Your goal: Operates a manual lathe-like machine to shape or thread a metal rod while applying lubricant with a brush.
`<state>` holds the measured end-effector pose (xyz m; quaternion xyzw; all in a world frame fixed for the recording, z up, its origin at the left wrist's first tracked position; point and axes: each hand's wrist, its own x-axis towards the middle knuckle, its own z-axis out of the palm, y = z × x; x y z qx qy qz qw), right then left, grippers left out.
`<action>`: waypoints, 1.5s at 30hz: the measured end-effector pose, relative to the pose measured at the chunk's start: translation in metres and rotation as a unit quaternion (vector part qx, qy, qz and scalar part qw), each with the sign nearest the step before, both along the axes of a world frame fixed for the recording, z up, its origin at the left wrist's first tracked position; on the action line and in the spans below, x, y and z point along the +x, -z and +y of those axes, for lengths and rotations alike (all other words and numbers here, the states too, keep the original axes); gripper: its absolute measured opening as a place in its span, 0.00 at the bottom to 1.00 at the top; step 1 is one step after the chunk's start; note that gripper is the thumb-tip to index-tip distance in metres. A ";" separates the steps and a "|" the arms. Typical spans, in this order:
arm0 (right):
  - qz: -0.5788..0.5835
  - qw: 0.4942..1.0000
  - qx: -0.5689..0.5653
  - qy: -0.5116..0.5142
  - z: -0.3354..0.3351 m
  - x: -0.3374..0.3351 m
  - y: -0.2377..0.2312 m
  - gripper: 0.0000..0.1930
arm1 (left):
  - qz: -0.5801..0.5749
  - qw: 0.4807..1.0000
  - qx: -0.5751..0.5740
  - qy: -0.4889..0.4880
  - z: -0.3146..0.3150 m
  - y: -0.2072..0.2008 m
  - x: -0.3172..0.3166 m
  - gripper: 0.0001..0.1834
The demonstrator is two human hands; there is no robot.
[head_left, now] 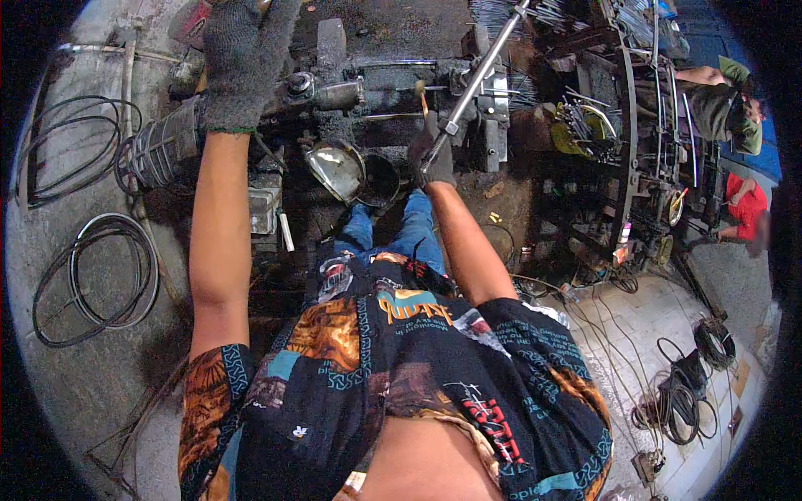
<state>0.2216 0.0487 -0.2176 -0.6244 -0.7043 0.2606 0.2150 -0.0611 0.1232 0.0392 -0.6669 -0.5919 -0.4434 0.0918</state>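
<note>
My left hand (238, 71), in a dark knitted glove, is raised at the upper left beside the greasy machine. Its fingers run up to the top edge in shadow, and I cannot make out whether they hold anything. Gloved too, my right hand (434, 159) is closed around the lower end of a long shiny metal rod (483, 75) with a nut-like collar. The rod slants up and right across the machine bed (384, 102). Just above this hand stands a thin orange-brown stick (424, 102) with a pale tip; whether the hand touches it is unclear.
Below the machine sit a metal pan (336, 171) and a dark round container (381, 179). A yellow bin (576, 132) of metal pieces stands right, beside a metal rack (626, 159). Coiled hose (100, 280) lies left, cables (681, 401) lower right. Two people are at far right.
</note>
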 end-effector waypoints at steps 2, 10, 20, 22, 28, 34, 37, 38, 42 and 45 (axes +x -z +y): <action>0.005 1.000 0.013 0.001 0.014 -0.006 -0.004 0.16 | -0.005 1.000 -0.004 0.001 0.000 0.000 0.001 0.11; -0.031 0.993 -0.110 0.041 -0.013 0.010 0.020 0.15 | -0.097 0.994 -0.040 0.016 -0.002 0.000 0.008 0.10; 0.039 0.985 -0.159 0.061 0.005 0.010 0.006 0.14 | -0.030 0.999 -0.003 0.010 -0.001 -0.003 0.008 0.09; -0.005 0.984 -0.160 0.071 0.015 0.004 0.017 0.14 | -0.018 1.000 0.011 0.022 -0.001 -0.004 0.008 0.09; -0.086 0.994 -0.062 -0.004 0.006 0.008 0.054 0.11 | -0.061 0.998 -0.028 0.009 -0.002 -0.004 0.010 0.10; -0.022 0.993 0.080 0.081 0.007 -0.014 0.014 0.12 | -0.010 1.000 -0.028 0.001 0.000 -0.004 0.011 0.11; -0.106 0.983 0.147 0.038 0.002 -0.025 0.032 0.12 | 0.016 1.000 -0.008 -0.006 0.000 -0.001 0.008 0.11; -0.156 0.978 0.142 -0.001 -0.001 -0.030 0.036 0.10 | -0.009 1.000 -0.024 0.002 -0.002 -0.003 0.009 0.11; -0.296 0.938 0.128 -0.125 -0.015 -0.054 0.089 0.09 | -0.052 0.996 -0.071 -0.021 -0.014 -0.012 0.008 0.11; -0.523 0.789 0.267 -0.179 0.002 -0.037 0.173 0.11 | -0.086 0.995 -0.032 0.026 0.003 -0.007 0.025 0.11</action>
